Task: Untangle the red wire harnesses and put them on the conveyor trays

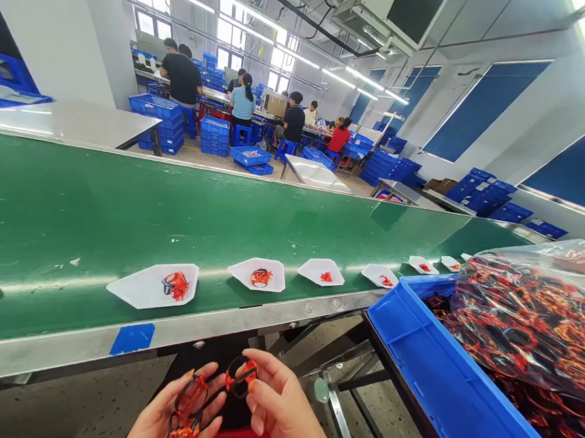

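My left hand (169, 418) is palm up in front of the conveyor, fingers curled round a few black and orange-red rings (182, 437). These look like thin looped bands; their exact kind is unclear. My right hand (282, 396) pinches another black and orange-red ring (241, 377) between thumb and fingers, close to the left fingertips. On the green belt, a white pointed tray (132, 290) holds a similar orange-red and black bunch (177, 286). To its right, a second white tray (241, 270) carries another ring (260, 278).
Farther along the belt (121, 211), several white trays (306, 268) hold small red pieces. At right, a blue crate (423, 370) contains many rings and a clear plastic bag (530, 322) full of them. A metal rail (269, 315) edges the belt. People sit at distant tables.
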Action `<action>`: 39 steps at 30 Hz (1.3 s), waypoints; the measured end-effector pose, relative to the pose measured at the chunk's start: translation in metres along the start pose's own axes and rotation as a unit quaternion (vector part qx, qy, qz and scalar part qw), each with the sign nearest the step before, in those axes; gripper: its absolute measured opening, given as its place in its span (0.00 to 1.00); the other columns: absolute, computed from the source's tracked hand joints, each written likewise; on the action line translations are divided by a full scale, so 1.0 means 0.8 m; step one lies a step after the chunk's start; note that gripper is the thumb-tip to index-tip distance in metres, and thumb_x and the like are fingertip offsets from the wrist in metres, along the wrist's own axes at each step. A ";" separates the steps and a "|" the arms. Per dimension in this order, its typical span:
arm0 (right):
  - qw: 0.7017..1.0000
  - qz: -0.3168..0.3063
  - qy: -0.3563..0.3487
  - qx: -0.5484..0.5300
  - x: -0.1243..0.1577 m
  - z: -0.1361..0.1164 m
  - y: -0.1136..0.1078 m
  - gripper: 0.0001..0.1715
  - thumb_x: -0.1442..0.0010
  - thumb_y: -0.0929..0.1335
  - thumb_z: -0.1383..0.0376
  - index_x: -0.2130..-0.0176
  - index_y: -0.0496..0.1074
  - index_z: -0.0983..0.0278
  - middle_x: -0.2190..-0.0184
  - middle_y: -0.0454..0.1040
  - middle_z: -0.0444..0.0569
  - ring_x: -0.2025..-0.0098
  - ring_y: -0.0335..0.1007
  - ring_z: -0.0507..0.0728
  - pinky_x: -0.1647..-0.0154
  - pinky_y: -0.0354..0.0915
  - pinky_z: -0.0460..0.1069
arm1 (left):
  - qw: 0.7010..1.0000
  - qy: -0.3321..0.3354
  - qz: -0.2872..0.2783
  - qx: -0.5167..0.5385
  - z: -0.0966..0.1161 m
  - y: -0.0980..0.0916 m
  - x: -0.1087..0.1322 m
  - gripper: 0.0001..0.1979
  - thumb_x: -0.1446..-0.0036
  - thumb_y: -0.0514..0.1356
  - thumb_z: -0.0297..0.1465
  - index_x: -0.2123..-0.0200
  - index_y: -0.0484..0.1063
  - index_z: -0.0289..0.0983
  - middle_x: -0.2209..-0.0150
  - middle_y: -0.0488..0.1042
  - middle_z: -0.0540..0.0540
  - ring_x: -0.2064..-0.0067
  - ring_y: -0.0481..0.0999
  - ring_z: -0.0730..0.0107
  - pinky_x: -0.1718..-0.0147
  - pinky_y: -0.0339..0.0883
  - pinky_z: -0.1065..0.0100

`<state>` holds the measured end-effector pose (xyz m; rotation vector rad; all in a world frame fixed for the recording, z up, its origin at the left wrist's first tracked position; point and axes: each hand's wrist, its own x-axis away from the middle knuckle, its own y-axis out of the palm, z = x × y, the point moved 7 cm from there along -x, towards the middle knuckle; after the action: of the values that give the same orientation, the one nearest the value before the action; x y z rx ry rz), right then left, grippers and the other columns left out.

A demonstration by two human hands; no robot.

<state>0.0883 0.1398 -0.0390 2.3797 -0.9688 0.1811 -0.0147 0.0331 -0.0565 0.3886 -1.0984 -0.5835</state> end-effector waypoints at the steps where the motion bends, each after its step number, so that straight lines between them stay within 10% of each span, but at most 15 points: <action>1: 0.998 0.002 0.018 -0.054 0.000 0.005 0.000 0.26 0.53 0.75 0.60 0.53 0.73 0.61 0.64 0.71 0.46 0.78 0.57 0.45 0.85 0.51 0.40 | 1.000 -0.010 0.003 0.000 -0.003 -0.005 -0.003 0.15 0.54 0.65 0.23 0.60 0.76 0.33 0.62 0.80 0.38 0.65 0.79 0.54 0.72 0.75 0.59; 8: 0.989 0.021 0.068 -0.127 0.000 0.023 0.002 0.29 0.56 0.78 0.58 0.55 0.73 0.64 0.66 0.74 0.47 0.80 0.60 0.44 0.87 0.53 0.37 | 0.990 0.085 -0.019 -0.114 0.001 -0.001 -0.004 0.17 0.61 0.70 0.41 0.67 0.77 0.38 0.74 0.74 0.50 0.76 0.66 0.74 0.82 0.61 0.75; 13: 0.991 0.031 0.071 -0.108 -0.001 0.034 0.005 0.26 0.58 0.78 0.56 0.61 0.74 0.65 0.69 0.74 0.47 0.83 0.60 0.44 0.90 0.56 0.38 | 0.921 0.204 -0.082 -0.321 0.007 0.025 0.001 0.16 0.58 0.68 0.42 0.67 0.76 0.40 0.86 0.65 0.54 0.83 0.58 0.78 0.84 0.53 0.75; 17: 0.992 0.021 0.076 -0.099 0.000 0.036 0.010 0.25 0.54 0.75 0.52 0.64 0.74 0.68 0.72 0.74 0.47 0.85 0.60 0.44 0.92 0.56 0.37 | 0.940 0.121 -0.136 -0.290 -0.010 0.025 -0.003 0.15 0.53 0.64 0.44 0.72 0.75 0.37 0.85 0.63 0.53 0.84 0.55 0.81 0.84 0.45 0.75; 25: 0.989 0.002 0.098 -0.115 -0.001 0.036 0.011 0.24 0.53 0.75 0.55 0.62 0.75 0.70 0.75 0.72 0.47 0.85 0.61 0.43 0.91 0.55 0.36 | 0.990 -0.004 -0.040 -0.132 -0.017 0.003 -0.003 0.19 0.61 0.70 0.41 0.66 0.79 0.35 0.78 0.68 0.49 0.75 0.61 0.75 0.81 0.56 0.76; 39: 0.982 0.003 0.131 -0.139 -0.003 0.047 0.014 0.20 0.56 0.77 0.57 0.68 0.75 0.69 0.78 0.69 0.42 0.86 0.54 0.41 0.91 0.44 0.37 | 0.993 -0.025 -0.052 -0.099 -0.025 -0.002 -0.012 0.12 0.55 0.68 0.37 0.75 0.75 0.32 0.81 0.65 0.51 0.79 0.58 0.80 0.84 0.51 0.77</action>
<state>0.0761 0.1141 -0.0659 2.0378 -0.8177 0.3290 0.0001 0.0377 -0.0725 0.2604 -1.0613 -0.7904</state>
